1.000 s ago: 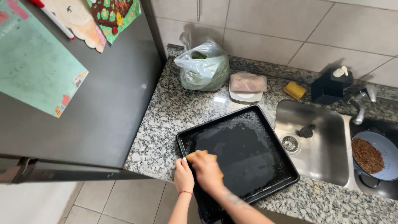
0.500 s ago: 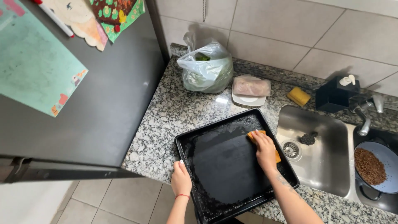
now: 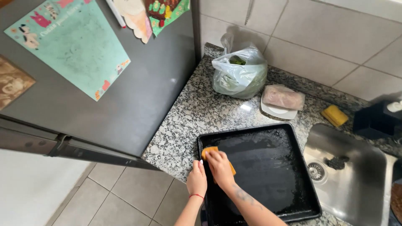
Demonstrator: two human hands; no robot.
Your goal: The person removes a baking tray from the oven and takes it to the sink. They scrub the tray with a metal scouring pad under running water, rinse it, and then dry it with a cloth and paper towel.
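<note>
I am pressing my right hand (image 3: pixel 220 166) flat down on an orange sponge (image 3: pixel 212 153), fingers spread over it, at the near-left corner of the black baking tray (image 3: pixel 268 167). My left hand (image 3: pixel 197 180) is closing on the tray's left rim just beside it, thumb and fingers pinching the edge; the two hands are almost touching.

The tray is sitting on the speckled granite counter (image 3: pixel 188 125), its near edge hanging slightly past the counter's front edge, its right edge running just beside the steel sink (image 3: pixel 356 180). The tray is holding nothing but a wet, streaky film across its floor.

Containers further back: a translucent plastic bag (image 3: pixel 239 73) is standing at the counter's back-left corner against the tiled wall, something green showing at its top, though I cannot tell what. Just right of it a white plate (image 3: pixel 278 111) is carrying a clear-wrapped pale pink package (image 3: pixel 283 97). A yellow sponge (image 3: pixel 334 115) is lying near the sink's back edge. The sink is holding dark scraps beside its drain (image 3: pixel 317 170).

Open room: bare granite is showing between the tray's far rim and the bag and plate, and a strip left of the tray to the counter's left edge, which is butting against the grey refrigerator (image 3: pixel 104 100).
</note>
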